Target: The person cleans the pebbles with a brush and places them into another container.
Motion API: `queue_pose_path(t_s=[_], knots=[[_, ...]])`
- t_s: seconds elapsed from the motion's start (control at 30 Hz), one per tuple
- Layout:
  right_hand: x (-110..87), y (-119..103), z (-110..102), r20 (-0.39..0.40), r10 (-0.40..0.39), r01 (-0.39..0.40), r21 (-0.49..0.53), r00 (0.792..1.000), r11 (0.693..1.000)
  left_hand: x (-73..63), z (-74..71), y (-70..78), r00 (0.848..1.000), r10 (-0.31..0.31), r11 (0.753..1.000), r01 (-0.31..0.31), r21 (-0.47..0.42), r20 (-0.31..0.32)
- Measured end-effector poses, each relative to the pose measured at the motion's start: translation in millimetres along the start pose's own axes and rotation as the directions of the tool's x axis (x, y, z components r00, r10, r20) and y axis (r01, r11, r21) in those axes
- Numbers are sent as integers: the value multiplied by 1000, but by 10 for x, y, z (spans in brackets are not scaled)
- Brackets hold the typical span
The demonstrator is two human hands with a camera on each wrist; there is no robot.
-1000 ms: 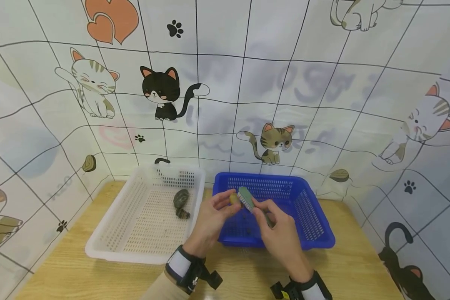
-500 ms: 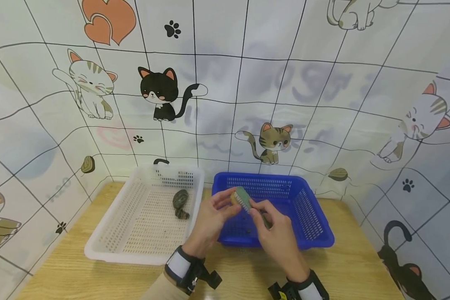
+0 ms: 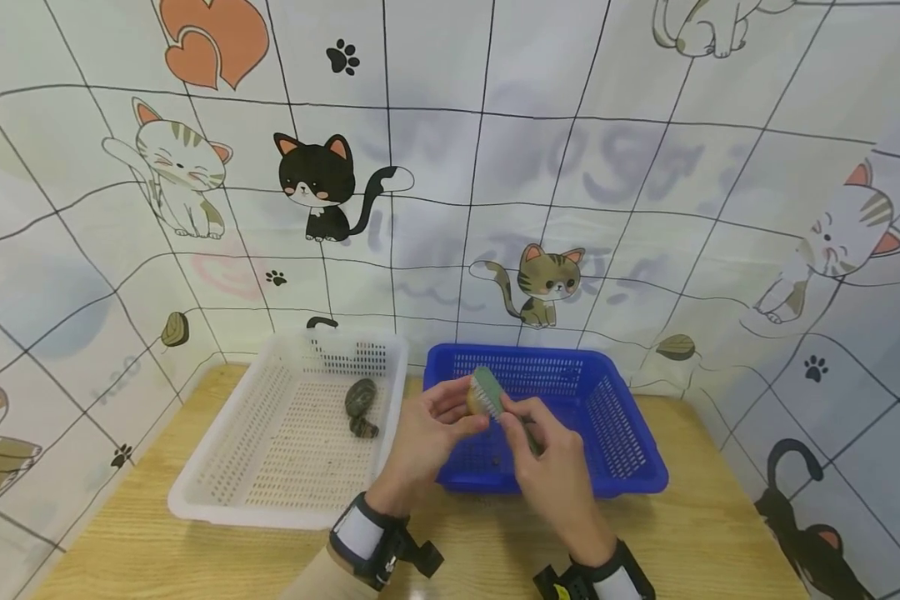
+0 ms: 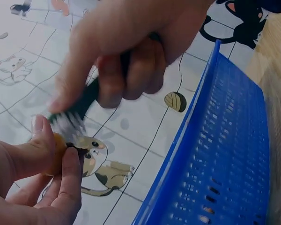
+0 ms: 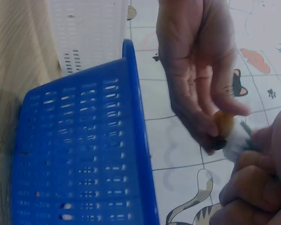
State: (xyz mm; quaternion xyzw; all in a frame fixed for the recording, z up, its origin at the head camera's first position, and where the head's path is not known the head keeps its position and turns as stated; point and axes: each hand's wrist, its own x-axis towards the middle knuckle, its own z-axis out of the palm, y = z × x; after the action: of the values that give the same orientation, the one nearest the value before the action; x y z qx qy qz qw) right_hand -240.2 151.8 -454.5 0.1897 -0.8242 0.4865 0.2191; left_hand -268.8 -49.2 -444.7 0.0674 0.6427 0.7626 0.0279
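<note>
My left hand (image 3: pixel 420 433) pinches a small rounded yellow-brown thing (image 5: pixel 224 122) between thumb and fingers; a dark patch shows at one end of it. In my right hand (image 3: pixel 558 471) is a green scrubbing brush (image 3: pixel 489 385), gripped by its handle with the fingers curled round. Its white bristles (image 4: pixel 68 125) lie against the yellow-brown thing, partly covering it in the head view. Both hands are above the near left part of the blue basket (image 3: pixel 641 467).
A white basket (image 3: pixel 210 504) stands at the left on the wooden table (image 3: pixel 112 533). Inside it lie dark, striped, rounded pieces (image 3: pixel 361 397), like stones or shells. Small dark bits (image 3: pixel 496 460) lie in the blue basket. A cat-print sheet (image 3: pixel 435 167) rises behind.
The brush has shifted left onto the yellow-brown thing and then slightly up along it. My left hand keeps its pinch, and the thing looks slightly turned. The baskets stay put.
</note>
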Motion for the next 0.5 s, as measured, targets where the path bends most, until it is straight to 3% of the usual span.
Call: queue_pose_path(t_s=[0.17,0.33,0.4,0.5], knots=[[-3,8,-15,-24,85,-86,-27,996,996,-5,23,-17,1000,-2,1000,2,-16,-13],[-14,-15,18,37,1,-1,-2,999,1000,14,-18,-42,997,4,1000,-5,-7,-79],[-12,-5,37,26,-23,23,-3,999,1000,18,-29,-49,999,14,999,-12,39,-51],[-1,37,39,-19,12,-12,-22,1000,1000,8,-14,-42,1000,19,996,-20,92,14]])
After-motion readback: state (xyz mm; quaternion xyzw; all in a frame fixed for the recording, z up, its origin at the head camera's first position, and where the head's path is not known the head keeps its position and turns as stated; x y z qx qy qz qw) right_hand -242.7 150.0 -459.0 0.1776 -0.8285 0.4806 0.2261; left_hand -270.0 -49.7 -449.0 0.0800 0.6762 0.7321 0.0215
